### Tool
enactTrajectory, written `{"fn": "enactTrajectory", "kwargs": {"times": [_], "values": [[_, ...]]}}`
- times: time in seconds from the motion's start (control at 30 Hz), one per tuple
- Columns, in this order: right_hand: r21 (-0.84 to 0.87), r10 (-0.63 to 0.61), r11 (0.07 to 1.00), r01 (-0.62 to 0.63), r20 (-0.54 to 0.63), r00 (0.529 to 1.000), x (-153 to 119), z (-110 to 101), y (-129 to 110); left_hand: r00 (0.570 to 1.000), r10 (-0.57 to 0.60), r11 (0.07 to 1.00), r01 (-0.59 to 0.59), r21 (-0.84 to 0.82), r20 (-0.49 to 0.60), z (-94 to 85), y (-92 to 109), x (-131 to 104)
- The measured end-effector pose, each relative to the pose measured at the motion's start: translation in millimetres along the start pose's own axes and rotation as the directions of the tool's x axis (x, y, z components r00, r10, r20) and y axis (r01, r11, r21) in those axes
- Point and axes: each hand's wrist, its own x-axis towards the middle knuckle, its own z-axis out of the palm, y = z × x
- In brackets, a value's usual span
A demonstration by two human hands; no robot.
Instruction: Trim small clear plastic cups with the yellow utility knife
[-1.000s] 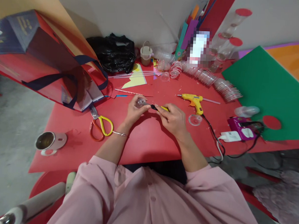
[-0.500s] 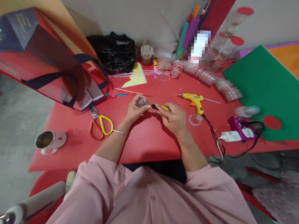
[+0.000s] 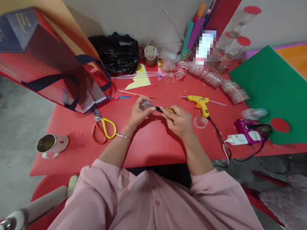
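Note:
My left hand (image 3: 140, 113) is closed around a small clear plastic piece (image 3: 144, 104), perhaps a cup or dome lid, mostly covered by the fingers. Gripped in my right hand (image 3: 180, 122) is a yellow and black craft knife (image 3: 159, 109). Its grey blade points left and meets the plastic piece at my left thumb; whether it cuts in, I cannot tell. Both hands are just above the red table (image 3: 152, 142). Right of them lies a yellow glue gun (image 3: 200, 102), with a clear round lid (image 3: 200, 122) below it.
Scissors (image 3: 103, 126) and a mug (image 3: 51, 144) are at the left, below a large paper bag (image 3: 51, 63). A black plastic bag (image 3: 115, 54) and stacked clear cups (image 3: 212, 78) line the back. Green board (image 3: 268, 93) and a purple power box (image 3: 246, 129) with cables occupy the right.

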Motion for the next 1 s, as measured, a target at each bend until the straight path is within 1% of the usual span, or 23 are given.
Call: {"fn": "enactTrajectory", "kwargs": {"times": [0.13, 0.27, 0.43, 0.57, 0.7, 0.87, 1.0], "values": [[-0.005, 0.011, 1.0, -0.011, 0.004, 1.0, -0.4, 0.2, -0.8, 0.999, -0.011, 1.0, 0.011, -0.001, -0.034, 1.5, -3.6, 1.3], [-0.004, 0.012, 1.0, -0.012, 0.012, 1.0, -0.3, 0.3, -1.9, 0.999, -0.015, 1.0, 0.015, -0.014, -0.04, 1.4, -6.0, 2.1], [0.008, 0.039, 0.999, -0.039, 0.022, 0.999, -0.5, 1.2, -4.2, 0.999, -0.019, 0.999, 0.018, -0.027, -0.041, 1.0, -4.0, 0.5], [0.013, 0.056, 0.998, -0.057, 0.019, 0.998, -0.3, 2.6, -5.2, 0.999, -0.036, 0.999, 0.036, 0.016, -0.04, 1.2, -0.6, -1.8], [0.005, 0.063, 0.998, -0.063, 0.018, 0.998, -0.4, 3.5, -4.7, 0.999, -0.002, 0.998, 0.005, 0.068, -0.054, 1.8, 0.5, -2.6], [0.014, 0.067, 0.998, -0.067, 0.019, 0.998, -0.2, 2.4, -4.8, 0.993, 0.064, 0.992, -0.052, 0.114, -0.095, 1.9, -3.0, -1.7], [0.045, 0.071, 0.996, -0.073, 0.032, 0.997, 0.0, 1.5, -4.4, 0.99, 0.079, 0.99, -0.065, 0.124, -0.114, 1.6, -6.1, -1.4]]}}
